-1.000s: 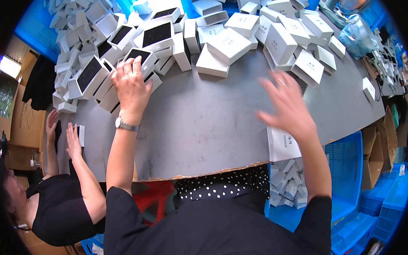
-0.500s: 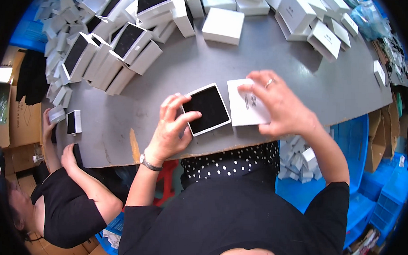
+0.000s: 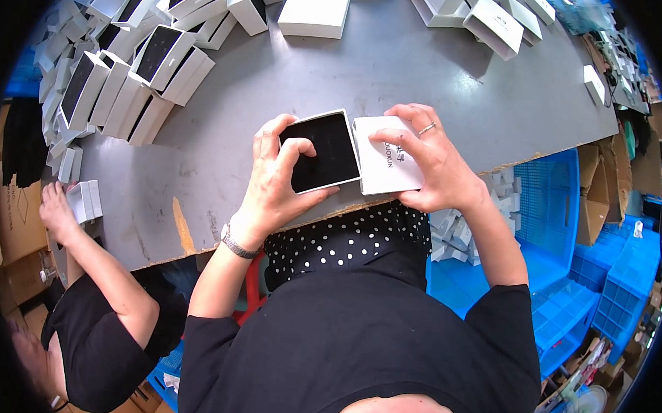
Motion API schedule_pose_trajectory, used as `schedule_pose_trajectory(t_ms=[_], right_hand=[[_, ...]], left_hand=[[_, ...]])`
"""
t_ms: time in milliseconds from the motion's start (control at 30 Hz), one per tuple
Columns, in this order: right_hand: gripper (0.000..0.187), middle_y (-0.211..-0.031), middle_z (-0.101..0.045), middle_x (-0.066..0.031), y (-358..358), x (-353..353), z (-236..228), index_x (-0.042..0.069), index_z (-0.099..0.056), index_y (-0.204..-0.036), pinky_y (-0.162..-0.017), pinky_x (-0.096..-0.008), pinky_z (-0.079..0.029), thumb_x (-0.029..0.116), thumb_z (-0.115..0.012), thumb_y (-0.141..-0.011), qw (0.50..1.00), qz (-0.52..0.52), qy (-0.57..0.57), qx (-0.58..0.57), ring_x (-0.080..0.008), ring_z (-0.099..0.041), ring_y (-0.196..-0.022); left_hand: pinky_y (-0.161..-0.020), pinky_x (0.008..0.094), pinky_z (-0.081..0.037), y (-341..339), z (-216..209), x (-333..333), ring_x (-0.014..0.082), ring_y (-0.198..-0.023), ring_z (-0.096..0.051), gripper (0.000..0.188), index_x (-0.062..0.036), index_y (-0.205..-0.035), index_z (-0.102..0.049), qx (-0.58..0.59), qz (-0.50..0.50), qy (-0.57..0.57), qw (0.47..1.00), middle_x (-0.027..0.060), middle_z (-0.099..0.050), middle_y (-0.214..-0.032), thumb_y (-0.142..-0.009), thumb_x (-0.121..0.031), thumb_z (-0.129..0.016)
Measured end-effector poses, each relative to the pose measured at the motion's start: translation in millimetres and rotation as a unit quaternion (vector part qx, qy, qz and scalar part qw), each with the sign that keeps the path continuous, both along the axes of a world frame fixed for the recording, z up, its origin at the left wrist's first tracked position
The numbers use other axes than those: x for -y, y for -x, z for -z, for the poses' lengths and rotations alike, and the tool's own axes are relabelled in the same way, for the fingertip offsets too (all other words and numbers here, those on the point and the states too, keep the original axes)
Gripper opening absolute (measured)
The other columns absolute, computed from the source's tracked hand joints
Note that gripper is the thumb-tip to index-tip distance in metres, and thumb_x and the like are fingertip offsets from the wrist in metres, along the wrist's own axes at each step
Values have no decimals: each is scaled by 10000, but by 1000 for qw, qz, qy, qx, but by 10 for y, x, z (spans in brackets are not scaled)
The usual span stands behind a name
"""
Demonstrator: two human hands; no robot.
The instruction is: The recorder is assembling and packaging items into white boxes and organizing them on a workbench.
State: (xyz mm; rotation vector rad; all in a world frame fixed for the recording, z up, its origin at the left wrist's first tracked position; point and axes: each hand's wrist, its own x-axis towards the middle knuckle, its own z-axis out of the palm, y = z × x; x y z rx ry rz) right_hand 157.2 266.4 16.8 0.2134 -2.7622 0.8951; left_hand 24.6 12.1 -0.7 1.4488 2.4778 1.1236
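Observation:
Near the table's front edge, a white box tray with a black insert [image 3: 327,156] lies between my hands. My left hand [image 3: 275,171] is closed round its left side, thumb along the near edge and a bent finger over the black insert. Right beside the tray is a white box lid [image 3: 381,168] with dark print on top. My right hand [image 3: 432,163] grips the lid, fingers on the far edge and top, thumb at the near edge. The lid and tray sit side by side, edges touching or nearly so.
Piled white boxes with black insides [image 3: 141,73] fill the far left. A closed white box [image 3: 314,11] and more boxes [image 3: 494,25] lie at the back. A co-worker's hand [image 3: 57,211] holds a small white box at left. Blue crates [image 3: 549,197] stand at right.
The view has shifted, so the table's contents sit differently. My left thumb has come to the tray's near edge, and the lid is closer to the tray. The co-worker's hands have moved.

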Motion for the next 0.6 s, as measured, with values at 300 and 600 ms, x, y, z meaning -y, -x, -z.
schedule_pose_trajectory(t_ms=[300,600], right_hand=[[814,-1351,-474,-186,23,83,29,171,-601,-1310,-1085,-511,-406,191,-810,-524,998,29,18,-43,-422,-437,-1276],[798,-1338,-488,-194,122,-27,99,144,-618,-1283,-1082,-517,-396,255,-790,-511,997,-22,72,-32,-417,-442,-1269]], left_hand=[[-1080,490,-385,23,-85,-70,394,-1313,-411,624,-132,-1043,-589,-38,-20,-39,998,179,-423,-1403,-551,-187,-969],[-1108,498,-397,118,-132,19,400,-1346,-400,609,-112,-1065,-575,89,86,3,992,196,-414,-1417,-608,-215,-964]])
